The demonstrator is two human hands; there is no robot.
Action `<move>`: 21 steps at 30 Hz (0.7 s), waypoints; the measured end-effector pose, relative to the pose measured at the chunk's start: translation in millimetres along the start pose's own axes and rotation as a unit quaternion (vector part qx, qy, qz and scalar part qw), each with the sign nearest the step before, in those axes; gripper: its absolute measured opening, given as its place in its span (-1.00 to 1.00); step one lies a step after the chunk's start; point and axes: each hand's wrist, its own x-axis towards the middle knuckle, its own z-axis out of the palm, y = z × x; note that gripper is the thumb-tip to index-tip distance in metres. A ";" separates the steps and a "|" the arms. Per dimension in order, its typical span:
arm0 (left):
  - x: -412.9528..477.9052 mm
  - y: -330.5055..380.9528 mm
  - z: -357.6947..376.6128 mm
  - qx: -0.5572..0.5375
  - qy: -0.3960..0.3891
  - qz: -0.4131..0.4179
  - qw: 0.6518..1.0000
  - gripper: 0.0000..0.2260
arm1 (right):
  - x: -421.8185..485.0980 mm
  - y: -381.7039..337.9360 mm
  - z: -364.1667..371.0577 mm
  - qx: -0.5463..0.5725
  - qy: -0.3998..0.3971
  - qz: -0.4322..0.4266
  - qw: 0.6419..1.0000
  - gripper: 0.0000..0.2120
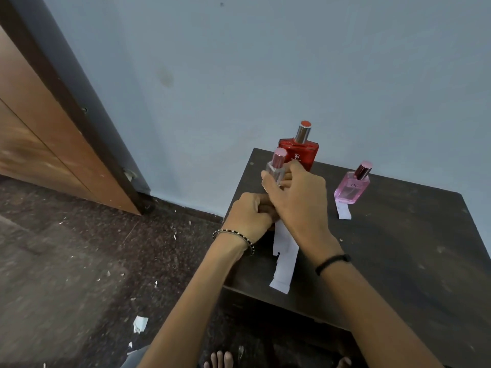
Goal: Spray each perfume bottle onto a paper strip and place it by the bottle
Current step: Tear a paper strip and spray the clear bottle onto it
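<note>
My right hand (297, 197) grips a small clear perfume bottle (275, 172) with a pink cap, held above the left end of the dark table (398, 248). Just below it, my left hand (248, 217) is closed on the top of a white paper strip (284, 258) that hangs down over the table's front edge. Behind my hands stands a red bottle (300, 152) with a silver neck and red cap. A pink bottle (352, 188) stands to the right, with a short paper strip (343, 211) lying in front of it.
The table stands against a blue wall (265, 62). A wooden door (39, 144) with a dark frame is at the left. Paper scraps (139, 324) litter the speckled floor. My bare toes (219, 359) show under the table's front edge.
</note>
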 end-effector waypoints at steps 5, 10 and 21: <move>-1.8 5.9 7.8 -0.015 -0.008 0.019 1.000 -0.85 | -36.2 19.6 -51.0 0.095 -0.008 0.022 0.995 -0.76; -3.7 18.7 22.6 -0.023 0.009 0.078 0.997 -0.83 | -67.1 40.0 -78.4 0.209 -0.051 0.096 0.972 -0.65; -12.2 43.1 46.2 -0.147 0.007 0.104 0.984 -0.74 | -83.5 53.6 -81.0 0.309 -0.108 0.125 0.937 -0.81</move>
